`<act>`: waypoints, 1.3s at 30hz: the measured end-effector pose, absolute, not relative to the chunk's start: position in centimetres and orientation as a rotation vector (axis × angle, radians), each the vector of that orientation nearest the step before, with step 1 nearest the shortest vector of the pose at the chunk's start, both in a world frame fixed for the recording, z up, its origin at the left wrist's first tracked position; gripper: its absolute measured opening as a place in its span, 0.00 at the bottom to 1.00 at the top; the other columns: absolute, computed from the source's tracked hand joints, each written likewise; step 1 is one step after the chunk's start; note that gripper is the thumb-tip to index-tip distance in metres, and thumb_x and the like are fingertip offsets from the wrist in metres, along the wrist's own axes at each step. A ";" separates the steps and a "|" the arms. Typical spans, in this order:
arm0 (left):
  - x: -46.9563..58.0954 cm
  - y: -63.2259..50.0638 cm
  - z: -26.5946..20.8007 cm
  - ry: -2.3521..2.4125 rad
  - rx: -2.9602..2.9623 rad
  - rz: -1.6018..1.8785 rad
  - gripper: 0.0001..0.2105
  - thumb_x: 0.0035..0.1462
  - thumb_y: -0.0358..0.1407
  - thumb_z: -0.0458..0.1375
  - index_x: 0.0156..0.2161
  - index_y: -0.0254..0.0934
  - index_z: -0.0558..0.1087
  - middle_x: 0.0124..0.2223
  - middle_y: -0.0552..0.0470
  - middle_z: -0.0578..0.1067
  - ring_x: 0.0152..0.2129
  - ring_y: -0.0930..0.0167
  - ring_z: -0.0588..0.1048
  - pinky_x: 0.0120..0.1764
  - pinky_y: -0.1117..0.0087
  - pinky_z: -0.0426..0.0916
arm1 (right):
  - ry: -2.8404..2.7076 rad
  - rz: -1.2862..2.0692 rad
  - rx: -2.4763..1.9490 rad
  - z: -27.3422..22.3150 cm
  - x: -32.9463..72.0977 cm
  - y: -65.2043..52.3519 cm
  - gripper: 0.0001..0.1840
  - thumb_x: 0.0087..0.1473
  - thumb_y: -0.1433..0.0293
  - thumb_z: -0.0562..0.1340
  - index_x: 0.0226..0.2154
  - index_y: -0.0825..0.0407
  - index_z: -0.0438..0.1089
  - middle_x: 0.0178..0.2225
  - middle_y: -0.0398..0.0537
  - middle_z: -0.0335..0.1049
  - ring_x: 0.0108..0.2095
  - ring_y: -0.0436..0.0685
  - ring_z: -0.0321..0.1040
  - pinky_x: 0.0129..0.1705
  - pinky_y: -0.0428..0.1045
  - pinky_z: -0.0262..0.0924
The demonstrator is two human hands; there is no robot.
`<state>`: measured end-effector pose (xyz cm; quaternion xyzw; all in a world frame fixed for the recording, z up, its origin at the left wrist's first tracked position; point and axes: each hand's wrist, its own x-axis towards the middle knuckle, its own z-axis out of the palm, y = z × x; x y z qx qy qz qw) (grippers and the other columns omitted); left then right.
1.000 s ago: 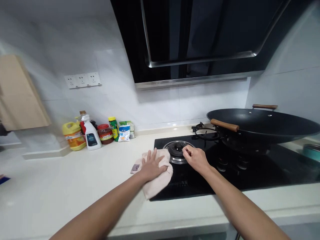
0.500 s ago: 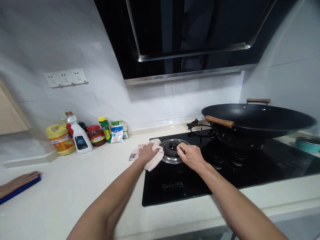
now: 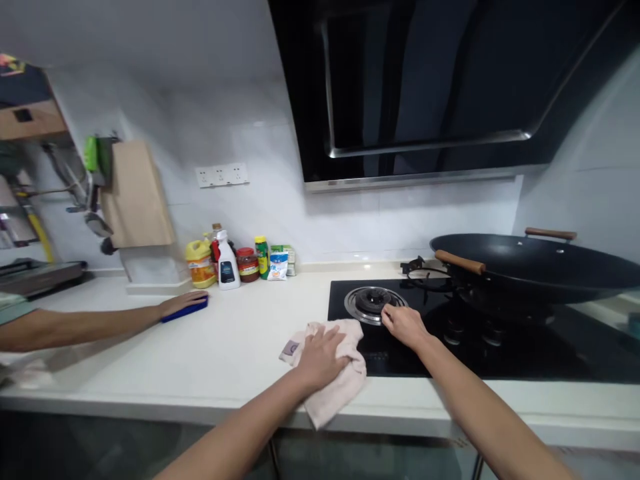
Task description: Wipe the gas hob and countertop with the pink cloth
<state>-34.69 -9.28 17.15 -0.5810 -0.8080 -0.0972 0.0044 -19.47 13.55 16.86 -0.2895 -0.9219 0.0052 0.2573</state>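
Observation:
My left hand (image 3: 323, 357) presses a pale pink cloth (image 3: 334, 401) onto the front left corner of the black glass gas hob (image 3: 400, 357). Part of the cloth lies on the white worktop and one end hangs at its front edge. My right hand (image 3: 404, 325) is closed at the right side of the left burner (image 3: 371, 301), fingers curled; whatever they hold, if anything, is hidden. A silver ring surrounds that burner. Further right, a large black wok (image 3: 540, 263) with wooden handles sits over the other burner.
At left, another person's hand (image 3: 175, 305) rests on a blue cloth (image 3: 186, 311) on the worktop (image 3: 240, 333). Along the wall stand a yellow jug (image 3: 201, 267), a white spray bottle (image 3: 229, 267), a red-lidded jar (image 3: 247, 265) and small packets. A range hood (image 3: 425, 100) hangs above.
My left hand has drawn the cloth from beside the burner to the hob's front left corner. My right hand stays by the burner. The view has swung left, and the other person's blue cloth is further back.

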 end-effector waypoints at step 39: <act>-41.6 -25.4 19.4 -2.634 -1.501 -0.650 0.24 0.54 0.37 0.57 0.58 0.43 0.70 0.61 0.45 0.69 0.58 0.58 0.67 0.59 0.59 0.60 | -2.418 0.799 -0.398 17.7 -24.0 0.7 0.24 0.54 0.56 0.63 0.49 0.52 0.70 0.43 0.50 0.70 0.38 0.55 0.69 0.43 0.52 0.64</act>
